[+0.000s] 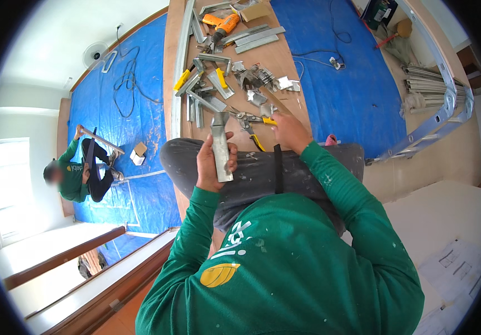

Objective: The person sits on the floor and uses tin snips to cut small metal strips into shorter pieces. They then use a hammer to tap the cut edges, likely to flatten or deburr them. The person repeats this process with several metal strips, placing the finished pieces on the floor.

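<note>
My left hand (209,166) is closed around a short galvanized metal channel (220,151), held upright above my lap. In my right hand (292,134) is one yellow handle of a pair of tin snips (245,117). Their other yellow-and-black handle stands apart from it, toward my knees. The snips' jaws are close to the upper part of the channel; whether they touch it I cannot tell. Just beyond, on the wooden board (293,111), lie small bent metal brackets (257,78), cut channel pieces (198,103) and another yellow-handled tool (183,79).
An orange cordless drill (224,24) and longer metal strips (257,38) lie farther up the board. Blue sheeting (341,95) with cables covers the floor on both sides. A metal ladder (447,106) is at right. At left a co-worker (76,178) sits holding a long piece.
</note>
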`<act>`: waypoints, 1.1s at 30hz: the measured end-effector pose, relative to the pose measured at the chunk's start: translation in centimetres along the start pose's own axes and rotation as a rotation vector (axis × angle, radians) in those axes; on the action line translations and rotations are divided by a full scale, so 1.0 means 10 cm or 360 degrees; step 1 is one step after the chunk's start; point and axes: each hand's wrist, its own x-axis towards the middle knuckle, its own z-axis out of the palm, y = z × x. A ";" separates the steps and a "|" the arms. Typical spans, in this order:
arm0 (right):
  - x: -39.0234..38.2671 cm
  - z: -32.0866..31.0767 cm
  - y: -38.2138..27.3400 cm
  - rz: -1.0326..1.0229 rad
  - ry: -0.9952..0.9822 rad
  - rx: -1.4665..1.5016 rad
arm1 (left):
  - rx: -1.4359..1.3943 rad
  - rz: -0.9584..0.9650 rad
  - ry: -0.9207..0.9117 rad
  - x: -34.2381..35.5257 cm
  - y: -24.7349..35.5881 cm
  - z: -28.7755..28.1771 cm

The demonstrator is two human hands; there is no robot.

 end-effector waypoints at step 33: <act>-0.33 -1.10 -0.71 0.0142 0.0087 0.0598 | 0.1606 0.0498 0.0574 0.55 0.02 0.00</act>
